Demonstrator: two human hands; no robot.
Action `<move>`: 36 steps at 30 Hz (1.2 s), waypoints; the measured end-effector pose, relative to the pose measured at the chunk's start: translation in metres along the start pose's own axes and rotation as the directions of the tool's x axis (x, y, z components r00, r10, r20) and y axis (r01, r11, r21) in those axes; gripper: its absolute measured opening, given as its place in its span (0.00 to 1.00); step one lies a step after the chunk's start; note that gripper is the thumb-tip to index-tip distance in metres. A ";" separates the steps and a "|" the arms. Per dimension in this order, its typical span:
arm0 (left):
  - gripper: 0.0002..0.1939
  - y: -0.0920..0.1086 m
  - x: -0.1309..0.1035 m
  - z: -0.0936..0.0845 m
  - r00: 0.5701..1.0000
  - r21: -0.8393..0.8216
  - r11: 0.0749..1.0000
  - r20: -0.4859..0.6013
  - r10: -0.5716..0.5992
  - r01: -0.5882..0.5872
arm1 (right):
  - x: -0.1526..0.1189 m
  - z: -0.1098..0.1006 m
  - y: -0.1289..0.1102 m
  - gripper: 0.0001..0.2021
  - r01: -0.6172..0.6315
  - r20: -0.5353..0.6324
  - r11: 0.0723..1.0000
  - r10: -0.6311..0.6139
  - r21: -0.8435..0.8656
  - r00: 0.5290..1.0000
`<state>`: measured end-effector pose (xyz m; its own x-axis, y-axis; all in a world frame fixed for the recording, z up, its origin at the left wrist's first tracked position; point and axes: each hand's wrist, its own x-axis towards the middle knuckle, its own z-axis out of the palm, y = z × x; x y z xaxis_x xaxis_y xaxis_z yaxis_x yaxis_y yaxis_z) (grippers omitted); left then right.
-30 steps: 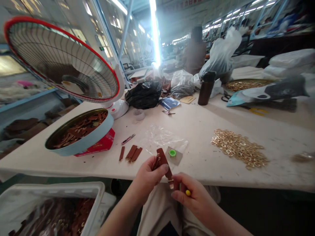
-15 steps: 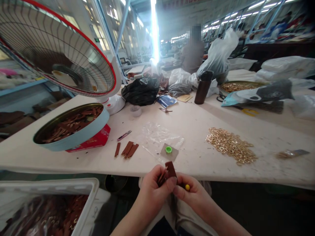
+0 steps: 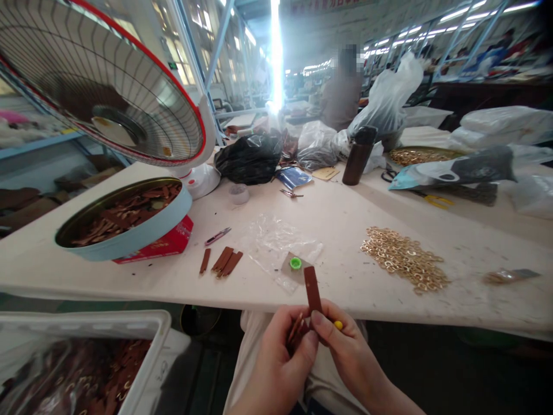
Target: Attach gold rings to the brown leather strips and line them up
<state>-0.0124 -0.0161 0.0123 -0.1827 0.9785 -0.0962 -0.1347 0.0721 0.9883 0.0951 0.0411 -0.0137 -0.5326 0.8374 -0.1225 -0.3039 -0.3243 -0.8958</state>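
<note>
My left hand (image 3: 290, 351) is closed around several small brown leather strips (image 3: 296, 329), held together below the table's front edge. A single brown leather strip (image 3: 312, 287) stands upright from my right hand (image 3: 343, 340), pinched between thumb and fingers. The yellow tip (image 3: 338, 325) of something pokes out between the right hand's fingers; the rest of it is hidden. Just beyond my hands, a green cap-like piece (image 3: 295, 263) rests on a small grey plate. More leather strips (image 3: 226, 262) lie on the table to the left.
A pile of gold-coloured rings (image 3: 404, 259) lies to the right. At the left, a round tin (image 3: 129, 230) of brown strips leans on a red box, below a fan (image 3: 108, 86). A white bin (image 3: 162, 340) stands lower left. Thread snips (image 3: 218, 236) lie near the loose strips.
The single strip now stands taller and further right, in my right hand's pinch. My left hand has shifted slightly lower, and its bundle shows more.
</note>
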 end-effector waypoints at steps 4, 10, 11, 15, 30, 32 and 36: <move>0.13 -0.003 -0.002 0.004 0.996 0.192 0.979 -0.035 0.076 -0.068 | 0.000 -0.002 0.005 0.11 -0.002 -0.020 0.998 0.003 0.058 1.000; 0.13 -0.011 0.002 0.005 0.965 0.441 0.875 -0.064 0.255 -0.202 | 0.001 -0.001 0.007 0.15 0.005 -0.069 0.999 -0.002 0.048 0.998; 0.12 -0.014 0.003 0.005 0.959 0.457 0.864 -0.071 0.274 -0.213 | 0.001 -0.001 0.006 0.17 0.013 -0.086 1.000 -0.011 0.023 0.996; 0.11 -0.019 0.004 0.005 0.945 0.486 0.844 -0.097 0.313 -0.230 | 0.002 0.003 0.001 0.21 0.031 -0.137 0.995 -0.043 -0.093 0.990; 0.03 -0.005 0.003 0.001 0.975 0.323 0.945 -0.188 0.118 -0.052 | 0.003 -0.005 0.004 0.15 0.118 -0.120 0.944 -0.162 -0.307 0.979; 0.03 -0.001 0.004 -0.001 0.984 0.218 0.975 -0.179 0.007 0.033 | 0.002 -0.006 -0.001 0.14 0.111 -0.091 0.941 -0.147 -0.319 0.985; 0.03 0.001 0.005 -0.004 0.984 0.098 0.991 -0.159 -0.077 0.093 | 0.001 -0.008 -0.011 0.11 0.113 0.035 0.929 -0.107 -0.352 0.994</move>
<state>-0.0171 -0.0121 0.0126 -0.3239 0.9269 -0.1894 -0.0549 0.1814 0.9819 0.1044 0.0495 -0.0075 -0.5244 0.8514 -0.0105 -0.0645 -0.0521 -0.9966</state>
